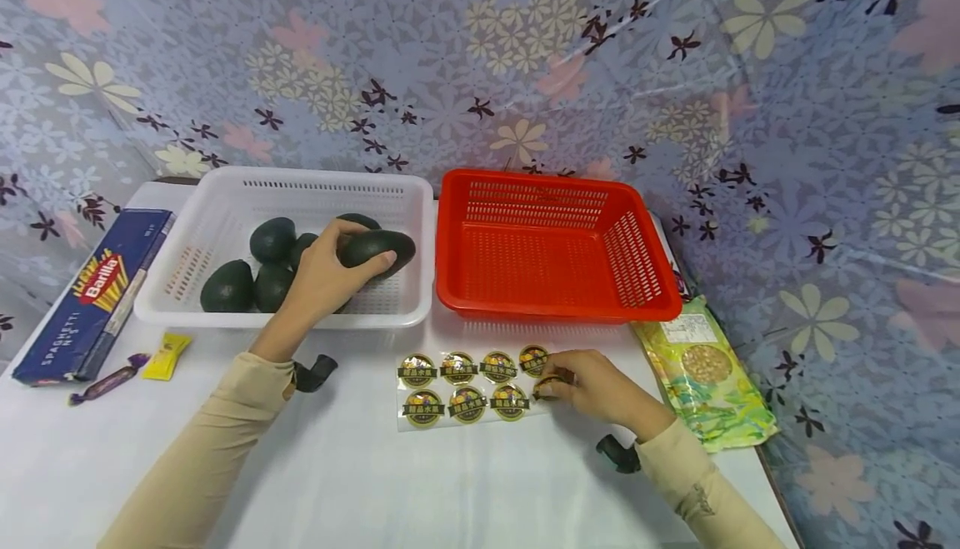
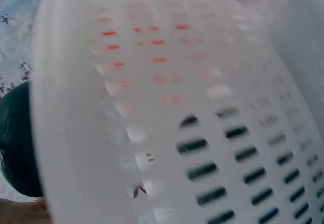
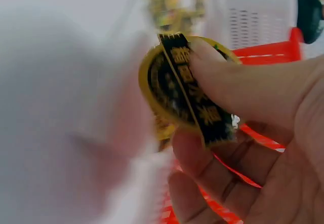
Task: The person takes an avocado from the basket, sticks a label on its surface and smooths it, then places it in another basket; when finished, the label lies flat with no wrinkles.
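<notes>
Gripping avocado (image 1: 378, 251), long axis left-right: left hand (image 1: 322, 278) | pinching sticker (image 3: 187, 87): right hand (image 1: 600, 386)

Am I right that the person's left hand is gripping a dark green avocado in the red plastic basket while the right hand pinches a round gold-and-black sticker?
Not quite: the head view shows the left hand gripping the dark green avocado in the white plastic basket, not the red plastic basket, which holds nothing visible. The rest holds: the right hand pinches a round gold-and-black sticker, clearest in the right wrist view.
</notes>
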A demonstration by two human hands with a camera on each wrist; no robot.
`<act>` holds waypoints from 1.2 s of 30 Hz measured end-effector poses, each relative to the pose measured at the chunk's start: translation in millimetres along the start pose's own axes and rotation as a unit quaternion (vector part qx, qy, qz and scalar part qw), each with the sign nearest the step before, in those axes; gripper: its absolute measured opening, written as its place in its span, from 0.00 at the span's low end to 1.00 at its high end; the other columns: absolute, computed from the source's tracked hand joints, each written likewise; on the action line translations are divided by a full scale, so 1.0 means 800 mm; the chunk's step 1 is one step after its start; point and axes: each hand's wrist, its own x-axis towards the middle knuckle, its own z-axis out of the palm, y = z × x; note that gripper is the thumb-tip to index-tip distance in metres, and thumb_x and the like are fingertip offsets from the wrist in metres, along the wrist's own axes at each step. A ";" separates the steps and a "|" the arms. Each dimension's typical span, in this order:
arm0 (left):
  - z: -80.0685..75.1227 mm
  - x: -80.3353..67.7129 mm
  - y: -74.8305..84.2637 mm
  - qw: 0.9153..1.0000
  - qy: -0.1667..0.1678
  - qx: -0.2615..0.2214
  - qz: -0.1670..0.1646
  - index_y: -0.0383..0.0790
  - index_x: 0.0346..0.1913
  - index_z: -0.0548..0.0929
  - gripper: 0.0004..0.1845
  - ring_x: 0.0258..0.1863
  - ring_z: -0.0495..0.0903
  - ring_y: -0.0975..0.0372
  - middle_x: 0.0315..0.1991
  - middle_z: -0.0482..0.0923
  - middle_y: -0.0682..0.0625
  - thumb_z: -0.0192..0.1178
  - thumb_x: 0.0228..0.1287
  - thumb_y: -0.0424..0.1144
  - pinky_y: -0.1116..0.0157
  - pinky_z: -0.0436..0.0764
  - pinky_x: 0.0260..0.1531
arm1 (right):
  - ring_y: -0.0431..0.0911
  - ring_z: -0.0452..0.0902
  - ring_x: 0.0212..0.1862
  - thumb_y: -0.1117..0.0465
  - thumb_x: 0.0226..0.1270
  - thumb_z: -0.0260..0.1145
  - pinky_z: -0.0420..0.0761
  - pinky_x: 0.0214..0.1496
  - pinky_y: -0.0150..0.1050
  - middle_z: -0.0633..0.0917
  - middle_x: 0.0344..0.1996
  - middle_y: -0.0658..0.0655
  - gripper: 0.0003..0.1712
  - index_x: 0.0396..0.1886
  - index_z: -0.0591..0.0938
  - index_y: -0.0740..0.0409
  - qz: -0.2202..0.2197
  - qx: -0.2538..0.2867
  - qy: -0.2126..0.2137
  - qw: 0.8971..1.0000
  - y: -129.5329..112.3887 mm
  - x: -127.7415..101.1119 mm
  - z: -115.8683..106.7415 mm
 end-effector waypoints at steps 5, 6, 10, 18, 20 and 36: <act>0.001 -0.011 0.008 0.999 -0.022 -0.044 0.003 0.45 0.70 0.70 0.34 0.61 0.73 0.49 0.67 0.74 0.42 0.63 0.65 0.55 0.47 0.71 0.65 | 0.36 0.78 0.37 0.60 0.73 0.64 0.80 0.40 0.32 0.87 0.38 0.47 0.08 0.47 0.86 0.50 -0.036 0.046 0.025 0.998 -0.036 0.009 -0.017; 0.002 -0.014 0.009 0.998 -0.028 -0.056 0.002 0.45 0.71 0.70 0.34 0.61 0.72 0.49 0.67 0.73 0.42 0.63 0.65 0.54 0.47 0.70 0.66 | 0.37 0.78 0.37 0.60 0.73 0.63 0.80 0.41 0.33 0.87 0.39 0.47 0.09 0.49 0.86 0.49 -0.045 0.062 0.032 0.996 -0.046 0.013 -0.020; 0.008 -0.022 0.017 0.988 -0.054 -0.143 0.008 0.43 0.70 0.69 0.33 0.58 0.74 0.55 0.65 0.73 0.44 0.64 0.66 0.49 0.57 0.74 0.63 | 0.40 0.78 0.35 0.62 0.74 0.62 0.82 0.38 0.34 0.84 0.37 0.49 0.10 0.49 0.86 0.51 -0.092 0.146 0.066 0.983 -0.086 0.032 -0.031; 0.030 -0.036 0.035 0.918 -0.153 -0.366 0.024 0.40 0.71 0.60 0.32 0.50 0.81 0.57 0.62 0.68 0.43 0.59 0.68 0.34 0.57 0.88 0.45 | 0.44 0.77 0.40 0.64 0.75 0.60 0.80 0.45 0.34 0.82 0.38 0.53 0.13 0.55 0.84 0.53 -0.095 0.265 0.139 0.949 -0.145 0.064 -0.046; 0.034 -0.040 0.039 0.917 -0.168 -0.359 0.033 0.41 0.72 0.61 0.33 0.50 0.81 0.57 0.61 0.69 0.43 0.61 0.66 0.35 0.58 0.88 0.46 | 0.45 0.78 0.41 0.63 0.74 0.62 0.81 0.48 0.36 0.81 0.37 0.53 0.14 0.57 0.82 0.54 -0.084 0.296 0.158 0.938 -0.153 0.069 -0.048; 0.062 -0.069 0.056 0.925 -0.112 -0.340 0.129 0.45 0.73 0.54 0.47 0.57 0.76 0.56 0.65 0.67 0.45 0.69 0.54 0.26 0.68 0.82 0.54 | 0.45 0.82 0.38 0.65 0.66 0.69 0.84 0.44 0.35 0.86 0.33 0.47 0.10 0.44 0.83 0.65 -0.100 0.401 0.271 0.870 -0.188 0.084 -0.044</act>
